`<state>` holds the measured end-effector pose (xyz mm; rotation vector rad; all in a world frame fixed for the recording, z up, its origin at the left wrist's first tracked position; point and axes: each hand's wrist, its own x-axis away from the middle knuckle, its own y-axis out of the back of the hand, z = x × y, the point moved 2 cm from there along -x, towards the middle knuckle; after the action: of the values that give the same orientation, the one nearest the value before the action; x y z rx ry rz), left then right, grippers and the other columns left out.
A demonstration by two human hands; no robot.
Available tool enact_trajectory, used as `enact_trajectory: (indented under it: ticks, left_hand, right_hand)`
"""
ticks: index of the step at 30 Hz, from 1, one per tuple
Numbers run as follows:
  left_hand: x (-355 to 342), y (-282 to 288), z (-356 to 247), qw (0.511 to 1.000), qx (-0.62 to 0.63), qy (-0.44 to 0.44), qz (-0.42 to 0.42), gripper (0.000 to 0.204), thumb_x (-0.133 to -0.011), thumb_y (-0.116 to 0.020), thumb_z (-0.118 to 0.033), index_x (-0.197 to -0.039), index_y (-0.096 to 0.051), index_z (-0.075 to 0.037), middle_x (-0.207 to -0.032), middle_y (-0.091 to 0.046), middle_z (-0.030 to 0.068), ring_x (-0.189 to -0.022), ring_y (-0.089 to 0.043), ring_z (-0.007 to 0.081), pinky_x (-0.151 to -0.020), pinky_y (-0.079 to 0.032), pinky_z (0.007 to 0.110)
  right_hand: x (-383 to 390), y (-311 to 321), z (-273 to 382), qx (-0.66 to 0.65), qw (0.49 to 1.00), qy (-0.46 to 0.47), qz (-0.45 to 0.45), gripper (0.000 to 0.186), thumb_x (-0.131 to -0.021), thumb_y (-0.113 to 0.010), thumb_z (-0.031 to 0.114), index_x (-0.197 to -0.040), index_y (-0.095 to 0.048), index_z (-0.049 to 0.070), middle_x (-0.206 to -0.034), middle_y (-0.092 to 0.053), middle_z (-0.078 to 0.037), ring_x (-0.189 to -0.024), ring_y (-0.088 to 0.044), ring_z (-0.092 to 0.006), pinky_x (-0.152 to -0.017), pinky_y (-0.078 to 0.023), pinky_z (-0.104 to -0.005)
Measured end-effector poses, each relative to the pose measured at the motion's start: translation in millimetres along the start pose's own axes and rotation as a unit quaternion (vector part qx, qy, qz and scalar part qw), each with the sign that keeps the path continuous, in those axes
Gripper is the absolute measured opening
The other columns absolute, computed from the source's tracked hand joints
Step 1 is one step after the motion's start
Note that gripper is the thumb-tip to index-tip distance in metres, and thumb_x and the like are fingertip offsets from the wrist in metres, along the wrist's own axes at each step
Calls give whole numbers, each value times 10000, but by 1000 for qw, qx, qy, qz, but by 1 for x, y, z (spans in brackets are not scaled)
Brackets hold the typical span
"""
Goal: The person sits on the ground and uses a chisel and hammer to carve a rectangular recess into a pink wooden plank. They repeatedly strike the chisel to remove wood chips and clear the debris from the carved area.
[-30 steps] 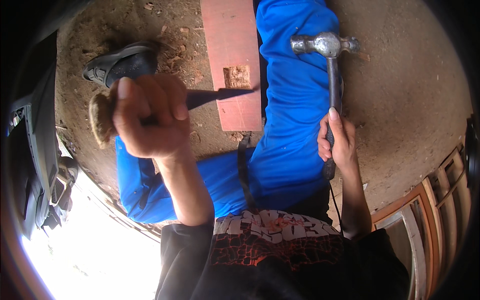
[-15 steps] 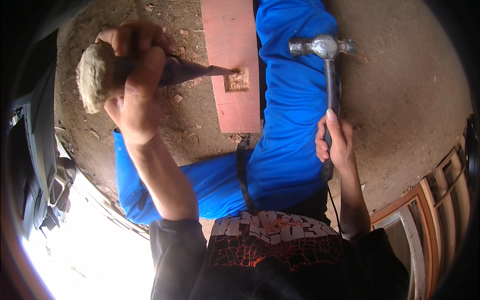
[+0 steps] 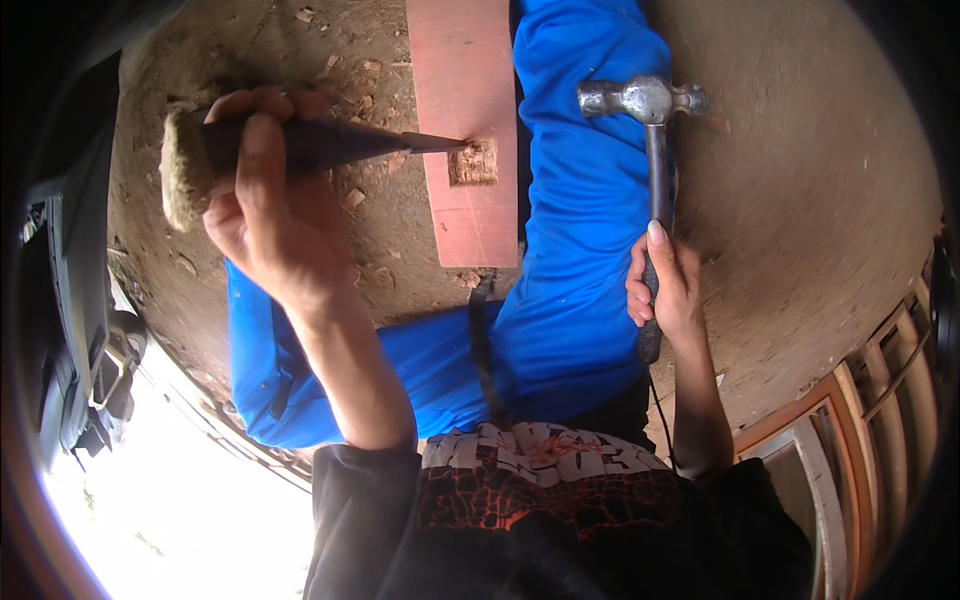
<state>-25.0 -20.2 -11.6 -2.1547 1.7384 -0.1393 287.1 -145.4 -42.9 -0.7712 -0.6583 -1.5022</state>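
Note:
My left hand (image 3: pixel 275 200) is closed around the handle of a chisel (image 3: pixel 350 143), whose butt is pale and frayed. The chisel's tip meets the far edge of a shallow rectangular recess (image 3: pixel 473 164) cut into a reddish wooden board (image 3: pixel 462 80). In my right hand (image 3: pixel 668 282) is a ball-peen hammer (image 3: pixel 655 160), gripped by its dark handle. The steel hammer head is over my blue-trousered leg (image 3: pixel 575 200), apart from the chisel. Inside the recess the wood looks rough and chipped.
Wood chips (image 3: pixel 353 200) lie scattered on the brown dirt ground (image 3: pixel 780 200) left of the board. Wooden frames (image 3: pixel 850 450) stand at the lower right. A dark object with metal parts (image 3: pixel 85 330) is at the left edge. A dark strap (image 3: pixel 483 350) crosses my bent leg.
My left hand has shifted its fingers and wrist on the chisel, and the handle's frayed end has turned slightly. The chisel tip stays at the recess; the hammer has hardly moved.

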Motion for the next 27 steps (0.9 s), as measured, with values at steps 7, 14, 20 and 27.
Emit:
enact_trajectory:
  ticks: [7,14,20,27]
  left_hand:
    - [-17,-11,11,998,11,-41,39,95,-942,-549,-17,-1013,-599,23,-851,-551,90,-731,-555,221,-733,-502,412]
    - [-15,-35,22,999,-4,-11,44,156,-835,-582,0,-990,-569,10,-708,-589,100,-562,-576,173,-529,-496,307]
    - [-43,-56,32,920,-254,-284,94,144,-752,-587,39,-883,-619,-12,-775,-618,79,-664,-593,155,-674,-499,296]
    - [-70,-83,57,977,-187,-65,76,253,-768,-647,-87,-1013,-649,-27,-752,-630,101,-681,-610,165,-665,-505,315]
  right_hand:
    - [-1,-1,-5,0,1000,7,3,536,-1033,-469,511,-761,-492,50,-493,-425,-25,-361,-413,-111,-349,-369,-282]
    - [-1,0,-4,10,1000,29,5,541,-1036,-458,512,-757,-485,50,-493,-423,-36,-358,-411,-118,-341,-369,-289]
    - [0,-2,-3,12,1000,16,0,529,-1045,-435,508,-784,-480,50,-508,-418,-39,-362,-413,-125,-342,-375,-296]
    - [5,-1,4,11,1000,-20,12,502,-1045,-430,518,-850,-486,59,-537,-436,-42,-373,-410,-123,-350,-374,-292]
